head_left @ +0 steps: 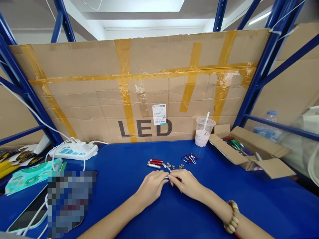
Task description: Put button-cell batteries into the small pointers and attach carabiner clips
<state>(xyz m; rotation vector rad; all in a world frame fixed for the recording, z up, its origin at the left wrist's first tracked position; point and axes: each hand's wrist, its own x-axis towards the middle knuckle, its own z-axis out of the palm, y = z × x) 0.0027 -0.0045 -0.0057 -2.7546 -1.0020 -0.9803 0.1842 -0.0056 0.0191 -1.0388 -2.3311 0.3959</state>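
My left hand [152,186] and my right hand [185,182] rest together on the blue table [224,202], fingertips meeting over a small blue tube-like item [167,177] that both pinch. Most of that item is hidden by the fingers. Just beyond the hands lie small red and silver pen lights [156,163], several little round button cells [169,166] and a bunch of red and blue carabiner clips [188,158]. A beaded bracelet [232,217] sits on my right wrist.
A taped cardboard sheet marked LED [144,96] walls the back. A plastic cup with a straw [204,131] and an open carton of pens [249,149] stand at the right. A white power strip [74,151], a teal packet [32,174] and a phone [27,215] lie left.
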